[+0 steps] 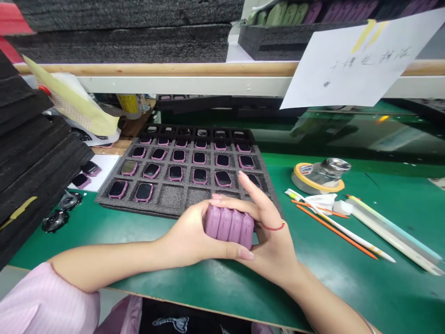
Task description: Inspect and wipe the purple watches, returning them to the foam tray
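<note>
My left hand (187, 236) and my right hand (269, 227) together clasp a row of several purple watch cases (229, 226) pressed side by side, just above the green mat near its front edge. My left thumb lies under the row and my right fingers curl over its far side. Directly behind my hands lies a black foam tray (174, 197) whose pockets hold several purple watch bodies with dark screens (175, 172); the pockets in its near row toward the right are bare.
Stacked black foam trays (28, 153) stand at the left. Two loose watch bodies (85, 174) lie on white paper. Right of me sit a tape roll with a small glass bottle (321, 175), orange and white sticks (333, 225) and a ruler (396, 234). A paper sheet (361, 60) hangs from the shelf.
</note>
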`<state>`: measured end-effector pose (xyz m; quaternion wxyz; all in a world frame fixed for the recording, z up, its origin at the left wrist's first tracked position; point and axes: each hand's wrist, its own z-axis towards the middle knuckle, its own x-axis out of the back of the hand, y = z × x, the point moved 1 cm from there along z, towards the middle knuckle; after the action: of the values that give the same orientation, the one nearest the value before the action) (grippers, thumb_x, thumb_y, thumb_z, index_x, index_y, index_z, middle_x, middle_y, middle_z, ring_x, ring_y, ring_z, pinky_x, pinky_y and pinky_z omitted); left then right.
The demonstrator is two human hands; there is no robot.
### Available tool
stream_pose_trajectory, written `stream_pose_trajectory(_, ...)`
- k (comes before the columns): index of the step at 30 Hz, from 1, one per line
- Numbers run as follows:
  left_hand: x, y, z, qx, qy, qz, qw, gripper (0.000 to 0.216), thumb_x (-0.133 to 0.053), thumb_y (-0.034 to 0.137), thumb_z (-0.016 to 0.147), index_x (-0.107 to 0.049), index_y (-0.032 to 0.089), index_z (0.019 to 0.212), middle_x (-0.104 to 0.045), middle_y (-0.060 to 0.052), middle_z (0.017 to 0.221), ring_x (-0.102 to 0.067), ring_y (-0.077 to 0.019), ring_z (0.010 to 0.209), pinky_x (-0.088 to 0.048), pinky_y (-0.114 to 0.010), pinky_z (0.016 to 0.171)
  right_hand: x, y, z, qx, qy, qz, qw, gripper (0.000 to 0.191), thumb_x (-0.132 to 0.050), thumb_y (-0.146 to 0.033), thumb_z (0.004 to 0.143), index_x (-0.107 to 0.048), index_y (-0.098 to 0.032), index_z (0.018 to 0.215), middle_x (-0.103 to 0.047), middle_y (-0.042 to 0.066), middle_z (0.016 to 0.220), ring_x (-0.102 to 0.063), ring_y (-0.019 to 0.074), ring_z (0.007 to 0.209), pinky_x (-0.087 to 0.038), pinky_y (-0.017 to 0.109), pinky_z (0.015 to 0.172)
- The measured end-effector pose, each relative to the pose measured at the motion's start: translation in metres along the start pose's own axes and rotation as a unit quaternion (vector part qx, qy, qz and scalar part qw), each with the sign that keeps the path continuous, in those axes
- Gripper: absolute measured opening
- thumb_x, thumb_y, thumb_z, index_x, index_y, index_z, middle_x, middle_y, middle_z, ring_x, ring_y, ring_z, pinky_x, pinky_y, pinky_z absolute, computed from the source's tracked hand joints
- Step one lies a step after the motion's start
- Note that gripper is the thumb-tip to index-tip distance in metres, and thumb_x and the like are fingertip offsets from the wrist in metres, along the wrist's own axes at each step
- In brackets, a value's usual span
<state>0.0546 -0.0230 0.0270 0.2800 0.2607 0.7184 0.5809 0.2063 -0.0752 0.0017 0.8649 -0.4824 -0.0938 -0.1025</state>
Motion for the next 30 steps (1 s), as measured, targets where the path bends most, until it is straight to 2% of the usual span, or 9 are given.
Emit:
stream_pose_trajectory(6, 0.001, 0.002, -0.002, -0.001, -0.001, 0.002, 1.000, 0.055, -0.094, 0.032, 0.058, -0.067, 0.018, 0.104, -0.067, -0.004, 0.102, -0.064, -0.0229, 0.098, -0.053, -0.037, 0.089, 0.001, -0.001, 0.001, 0.019, -0.003, -0.009, 1.000, 0.091, -0.083, -0.044, 0.079, -0.035, -0.037, 0.155, -0.039, 0.010, 0.162, -0.066, 0.0370, 0.122, -0.055, 0.058, 0.108)
stream_pose_trajectory(9, 0.003, 0.004, 0.000, -0.030, -0.049, -0.009, 0.998, 0.041, -0.091, 0.030, 0.065, -0.070, 0.019, 0.099, -0.069, -0.002, 0.101, -0.066, -0.0205, 0.098, -0.052, -0.033, 0.091, 0.000, -0.002, 0.001, 0.069, -0.028, -0.046, 0.996, 0.097, -0.079, -0.031, 0.085, -0.019, -0.038, 0.161, -0.059, 0.009, 0.146, -0.065, 0.0333, 0.124, -0.052, 0.058, 0.112)
stream_pose_trajectory(11, 0.005, 0.003, 0.001, -0.042, -0.035, 0.011, 0.998, 0.041, -0.091, 0.030, 0.065, -0.071, 0.018, 0.100, -0.072, -0.003, 0.102, -0.067, -0.0210, 0.099, -0.053, -0.032, 0.092, -0.001, -0.003, 0.001, 0.103, -0.050, -0.088, 0.989, 0.102, -0.080, -0.027, 0.084, -0.014, -0.038, 0.162, -0.066, 0.007, 0.137, -0.060, 0.0326, 0.132, -0.045, 0.060, 0.117)
stream_pose_trajectory(13, 0.007, 0.002, 0.000, -0.061, 0.005, 0.048, 0.997, 0.048, -0.092, 0.030, 0.064, -0.071, 0.018, 0.105, -0.074, -0.004, 0.105, -0.069, -0.0224, 0.100, -0.053, -0.034, 0.093, 0.000, -0.004, 0.000, 0.105, -0.053, -0.098, 0.988, 0.109, -0.085, -0.039, 0.078, -0.015, -0.036, 0.162, -0.060, 0.009, 0.144, -0.049, 0.0343, 0.141, -0.035, 0.061, 0.122)
stream_pose_trajectory(15, 0.009, 0.001, -0.002, -0.098, 0.026, 0.089, 0.991, 0.050, -0.092, 0.031, 0.064, -0.071, 0.018, 0.108, -0.075, -0.005, 0.109, -0.070, -0.0235, 0.103, -0.052, -0.035, 0.097, 0.004, -0.004, 0.000, 0.070, -0.021, -0.051, 0.996, 0.107, -0.081, -0.056, 0.076, -0.021, -0.034, 0.161, -0.052, 0.009, 0.151, -0.042, 0.0344, 0.147, -0.030, 0.058, 0.125)
stream_pose_trajectory(18, 0.010, 0.000, -0.006, -0.166, 0.031, 0.143, 0.975, 0.046, -0.090, 0.033, 0.068, -0.070, 0.020, 0.108, -0.076, -0.005, 0.111, -0.070, -0.0228, 0.106, -0.051, -0.035, 0.101, 0.011, 0.003, 0.002, -0.035, 0.044, 0.085, 0.995, 0.077, -0.059, -0.066, 0.090, -0.035, -0.033, 0.156, -0.054, 0.008, 0.148, -0.048, 0.0299, 0.142, -0.039, 0.049, 0.121)
stream_pose_trajectory(22, 0.009, 0.000, -0.008, -0.224, 0.019, 0.197, 0.954, 0.043, -0.087, 0.034, 0.073, -0.069, 0.021, 0.110, -0.076, -0.005, 0.114, -0.072, -0.0213, 0.105, -0.052, -0.033, 0.098, 0.011, 0.014, 0.004, -0.207, -0.019, 0.229, 0.951, 0.079, -0.045, -0.077, 0.090, -0.038, -0.029, 0.152, -0.070, 0.011, 0.128, -0.072, 0.0290, 0.112, -0.061, 0.045, 0.094)
stream_pose_trajectory(26, 0.008, -0.004, -0.004, -0.268, 0.004, 0.239, 0.933, 0.032, -0.081, 0.032, 0.081, -0.070, 0.022, 0.110, -0.077, -0.004, 0.110, -0.069, -0.0219, 0.110, -0.050, -0.034, 0.102, 0.003, 0.008, 0.007, -0.244, -0.093, 0.229, 0.938, 0.097, -0.069, -0.075, 0.075, -0.038, -0.025, 0.152, -0.076, 0.011, 0.117, -0.074, 0.0288, 0.108, -0.061, 0.043, 0.094)
stream_pose_trajectory(30, 0.010, -0.013, -0.001, -0.339, -0.019, 0.256, 0.905, 0.029, -0.067, 0.031, 0.092, -0.068, 0.024, 0.119, -0.068, -0.009, 0.120, -0.060, -0.0249, 0.123, -0.047, -0.041, 0.108, -0.003, -0.006, 0.007, -0.222, -0.029, 0.144, 0.964, 0.108, -0.092, -0.052, 0.062, -0.040, -0.025, 0.152, -0.064, 0.012, 0.140, -0.067, 0.0292, 0.122, -0.059, 0.041, 0.100)
